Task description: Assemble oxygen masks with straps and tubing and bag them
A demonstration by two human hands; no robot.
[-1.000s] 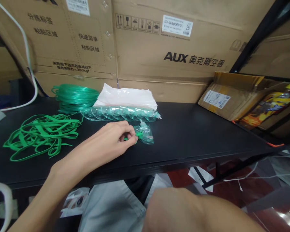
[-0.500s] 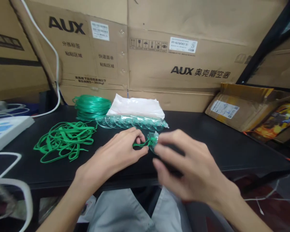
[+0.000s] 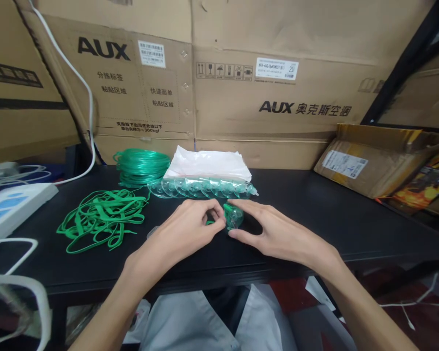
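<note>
A: Entry: materials and shapes at the hands to be recorded.

B: A small mask (image 3: 234,217) of clear, green-tinted soft plastic, cup-shaped, is seen on the matte black worktop (image 3: 351,219), near its front edge and just in front of a row of nested masks (image 3: 201,187). It is held lightly between forefinger and thumb of the right hand (image 3: 278,236), the other fingers spread loose. The left hand (image 3: 183,229) is curled, thumb and forefinger pinched shut on a flat green strap (image 3: 209,223) at the mask's left edge.

A: Anything obscured?

B: The strap's join to the mask is covered by fingertips, so attachment cannot be told. Behind are noted a crinkled white bag (image 3: 210,163), a coil of glossy green tubing (image 3: 142,165) and a tangled pile of straps (image 3: 102,219). A white device (image 3: 14,202) is cut off at the left edge — its kind cannot be made out.
</note>
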